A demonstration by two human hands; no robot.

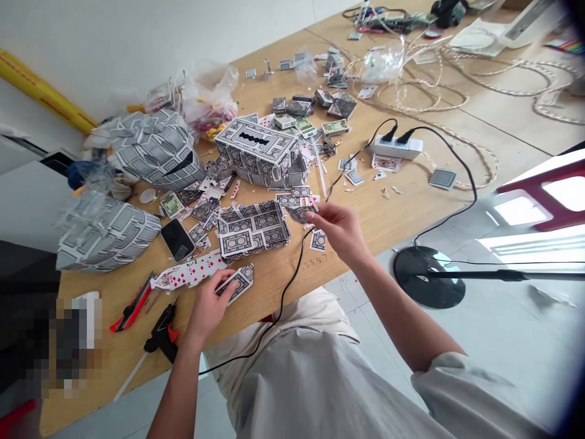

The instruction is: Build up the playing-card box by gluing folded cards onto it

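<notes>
Gripping a playing card in each hand, the person sits at a wooden table (269,274), seen in the head view. The left hand (210,303) is closed, thumb on top, on a black-and-white card (236,285); whether it is 1 card or a small stack, I cannot tell. The right hand (340,228) pinches a dark-patterned card (299,213) by its right end, just beside the right end of the open card-built box (262,249). Handling these well probably calls for a light hold near the edges, square corners, and both wrists clear of the black power cord (298,262) between them. The left card's long axis slants from near left to far right, patterned back up; the right card points left, towards the box. The box opens upward, its long axis running roughly left to right.
</notes>
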